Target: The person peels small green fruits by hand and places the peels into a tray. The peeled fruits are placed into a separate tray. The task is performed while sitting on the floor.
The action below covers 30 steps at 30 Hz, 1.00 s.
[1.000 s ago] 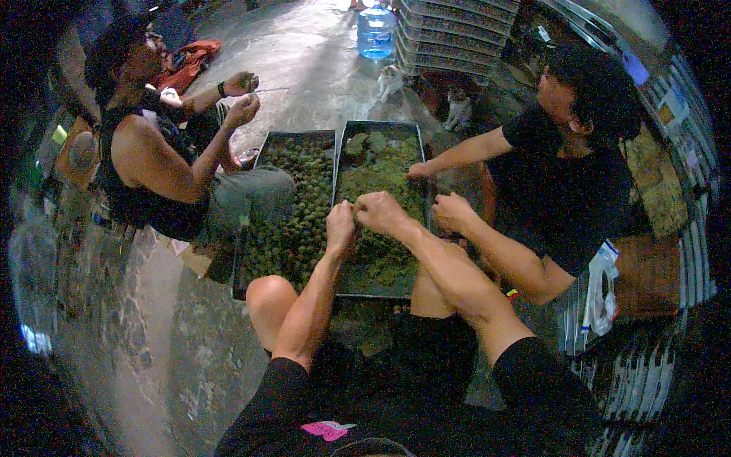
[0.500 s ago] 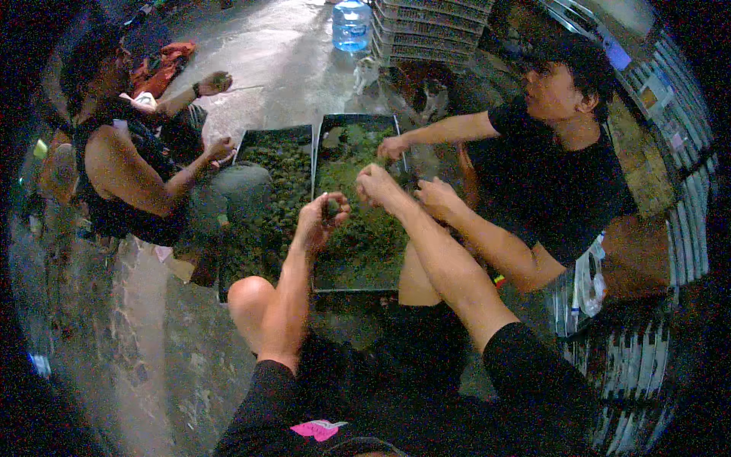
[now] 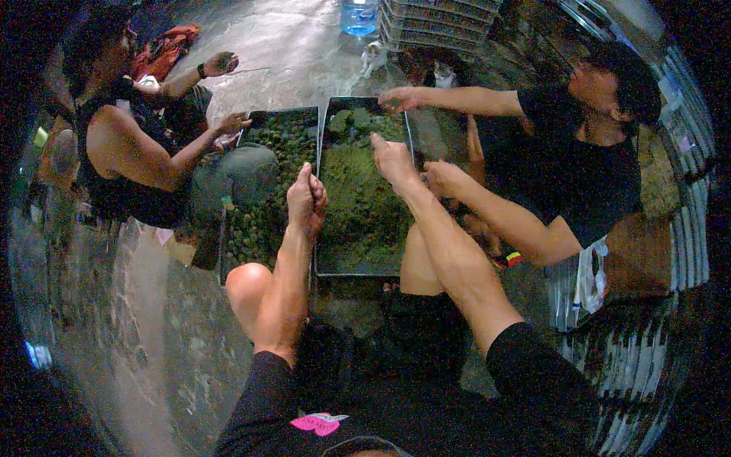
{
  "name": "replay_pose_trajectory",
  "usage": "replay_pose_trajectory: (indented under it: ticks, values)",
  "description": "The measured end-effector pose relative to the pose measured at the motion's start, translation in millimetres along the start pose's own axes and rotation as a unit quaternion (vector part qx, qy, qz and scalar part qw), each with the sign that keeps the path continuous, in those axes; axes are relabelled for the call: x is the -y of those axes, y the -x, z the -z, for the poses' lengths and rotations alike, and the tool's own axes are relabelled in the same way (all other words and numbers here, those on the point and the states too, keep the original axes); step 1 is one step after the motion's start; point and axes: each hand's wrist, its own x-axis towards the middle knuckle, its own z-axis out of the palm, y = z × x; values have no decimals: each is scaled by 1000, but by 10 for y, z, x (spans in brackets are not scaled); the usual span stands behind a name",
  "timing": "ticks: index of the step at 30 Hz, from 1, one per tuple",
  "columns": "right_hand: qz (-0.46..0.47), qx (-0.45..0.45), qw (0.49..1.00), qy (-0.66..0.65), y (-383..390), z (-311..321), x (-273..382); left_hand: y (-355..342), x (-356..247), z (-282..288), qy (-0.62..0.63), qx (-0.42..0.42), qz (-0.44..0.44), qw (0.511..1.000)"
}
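While worn, mottled concrete floor (image 3: 156,327) spreads around me, paler toward a translucent blue jug (image 3: 359,17) and stacked lattice-sided crates (image 3: 438,27), the left tray (image 3: 283,111) and the right tray (image 3: 358,275), both long, dark and thin-rimmed, sit side by side before me. Knobbly, roundish green lumps (image 3: 247,242) fill the left; a crumbly green layer (image 3: 362,225) covers the right. My left hand (image 3: 307,199) curls above the trays' adjoining edges, my right hand (image 3: 394,164) over the layer; whether either grips anything, I cannot tell.
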Motion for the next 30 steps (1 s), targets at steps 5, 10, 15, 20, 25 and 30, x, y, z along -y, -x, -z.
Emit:
replay_pose_trajectory:
  ticks: [5,10,15,20,25,30]
  values:
    - [-31,51,955,-289,102,14,214,35,-128,-107,39,-6,37,999]
    - [-145,6,873,-465,4,175,146,88,-176,-103,72,-48,19,996]
    - [-68,-37,986,-149,6,111,74,97,-102,-57,6,-20,4,1000]
    - [11,-6,1000,-15,124,6,17,92,-53,-137,-25,-35,6,999]
    - [-93,54,959,-264,170,212,194,83,-122,-6,-17,-39,39,998]
    - [-120,54,963,-236,218,251,155,52,-17,107,6,-27,12,1000]
